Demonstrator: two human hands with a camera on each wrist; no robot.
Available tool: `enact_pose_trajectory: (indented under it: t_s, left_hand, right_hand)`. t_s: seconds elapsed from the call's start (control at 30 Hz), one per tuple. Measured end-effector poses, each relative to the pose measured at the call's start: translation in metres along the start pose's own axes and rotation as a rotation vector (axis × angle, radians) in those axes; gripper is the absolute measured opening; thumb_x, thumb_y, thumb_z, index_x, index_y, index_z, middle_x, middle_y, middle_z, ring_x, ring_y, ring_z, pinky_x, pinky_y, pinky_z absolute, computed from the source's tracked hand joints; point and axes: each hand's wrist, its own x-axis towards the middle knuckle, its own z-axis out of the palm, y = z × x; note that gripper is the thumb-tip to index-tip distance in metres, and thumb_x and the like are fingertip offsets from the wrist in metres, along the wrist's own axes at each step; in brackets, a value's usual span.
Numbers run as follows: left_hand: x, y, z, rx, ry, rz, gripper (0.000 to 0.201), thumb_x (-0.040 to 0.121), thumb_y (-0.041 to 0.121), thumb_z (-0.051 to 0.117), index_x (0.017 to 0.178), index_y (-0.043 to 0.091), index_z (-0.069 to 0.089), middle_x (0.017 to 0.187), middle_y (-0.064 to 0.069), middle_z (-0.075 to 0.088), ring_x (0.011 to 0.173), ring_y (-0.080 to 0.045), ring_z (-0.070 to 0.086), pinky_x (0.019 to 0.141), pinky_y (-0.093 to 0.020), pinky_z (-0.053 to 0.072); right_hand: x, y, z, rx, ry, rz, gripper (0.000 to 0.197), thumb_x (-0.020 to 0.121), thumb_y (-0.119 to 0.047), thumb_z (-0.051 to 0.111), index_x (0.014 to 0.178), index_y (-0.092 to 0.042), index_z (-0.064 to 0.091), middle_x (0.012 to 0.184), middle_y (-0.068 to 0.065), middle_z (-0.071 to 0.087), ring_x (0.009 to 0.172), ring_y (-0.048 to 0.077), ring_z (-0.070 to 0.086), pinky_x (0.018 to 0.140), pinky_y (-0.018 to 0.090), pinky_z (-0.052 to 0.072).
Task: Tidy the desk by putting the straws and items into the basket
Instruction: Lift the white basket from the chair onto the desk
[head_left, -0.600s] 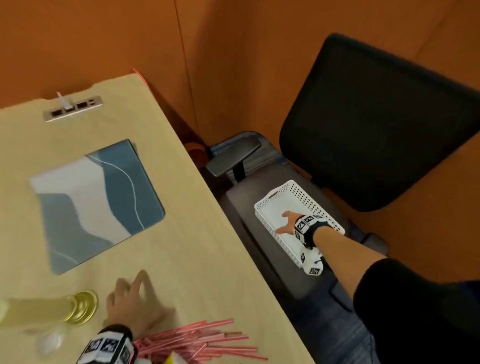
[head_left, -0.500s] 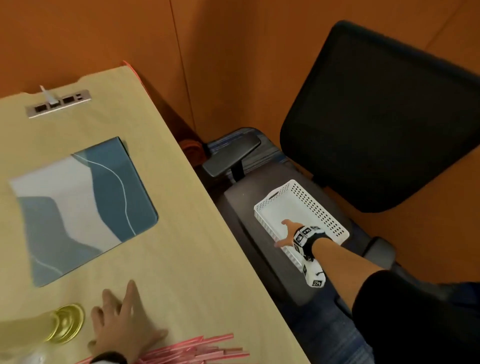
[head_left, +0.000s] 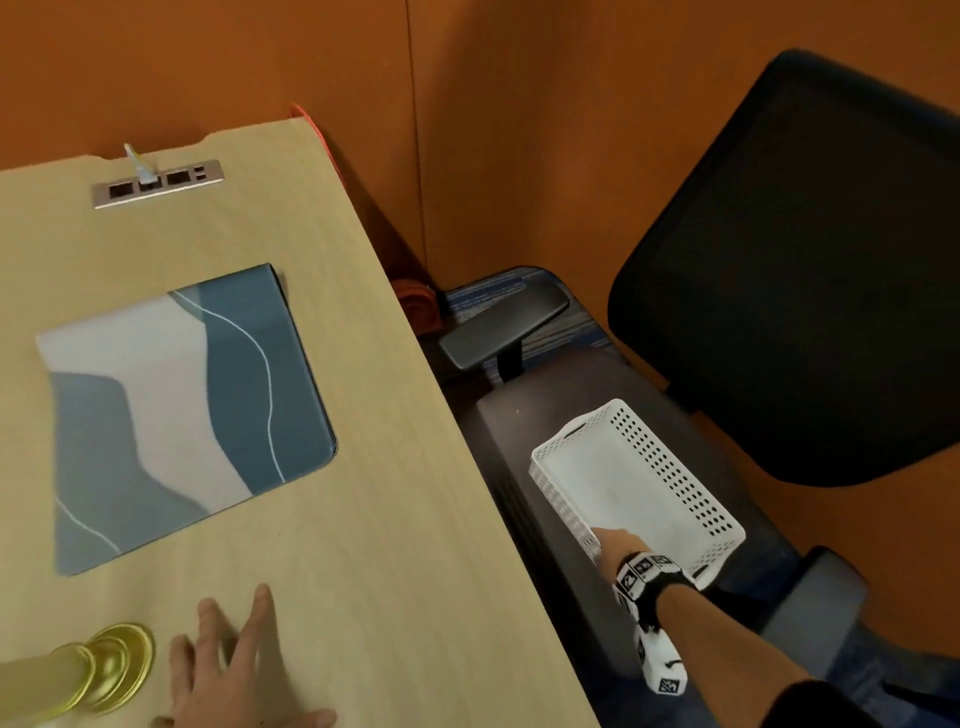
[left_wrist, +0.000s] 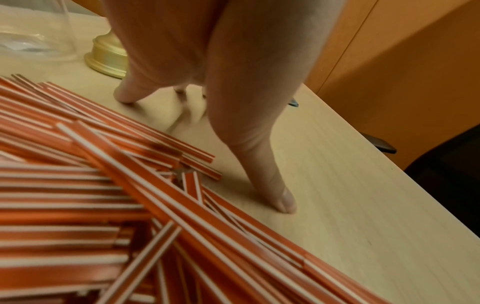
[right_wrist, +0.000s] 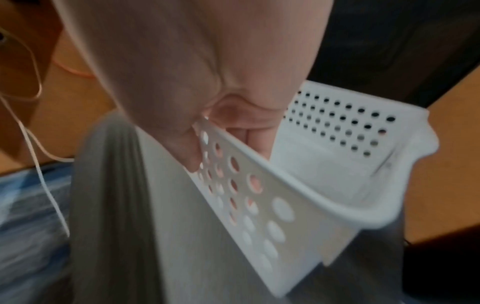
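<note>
Basket (head_left: 670, 462) on chair seat, wall gripped by right hand (head_left: 615, 545); left hand (head_left: 228, 670) flat on desk.

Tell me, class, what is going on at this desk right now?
A person is tidying a desk. Their right hand grips the near wall of an empty white basket that sits on the seat of an office chair beside the desk, thumb outside and fingers inside. Their left hand rests spread on the desk next to a pile of red and white straws. None of the straws are in the basket yet.
</note>
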Motion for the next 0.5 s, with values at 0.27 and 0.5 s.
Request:
enact_pose_trajectory:
  t_s: [0.27, 0.5]
  left_hand:
    - [-0.013, 0.011, -0.013, -0.042, -0.027, 0.0, 0.146, 0.049, 0.067, 0.084, 0.146, 0.047, -0.024, 0.157, -0.002, -0.033, 0.148, -0.036, -0.019, 0.112, -0.069, 0.02]
    - [-0.026, 0.004, -0.014, -0.063, 0.016, 0.06, 0.138, 0.048, 0.065, 0.085, 0.149, 0.048, -0.008, 0.16, -0.001, -0.024, 0.148, -0.038, -0.014, 0.106, -0.076, 0.021]
  right_hand:
    - [-0.102, -0.019, -0.129, 0.52, 0.383, -0.085, 0.04, 0.097, -0.021, 0.058, 0.135, -0.011, 0.052, 0.132, 0.011, 0.061, 0.119, 0.029, 0.058, 0.1, 0.038, 0.044]
    - [-0.225, -0.11, -0.164, 0.531, 0.499, -0.39, 0.041, 0.101, -0.032, 0.05, 0.139, -0.02, 0.046, 0.128, 0.003, 0.061, 0.11, 0.022, 0.062, 0.088, 0.035, 0.051]
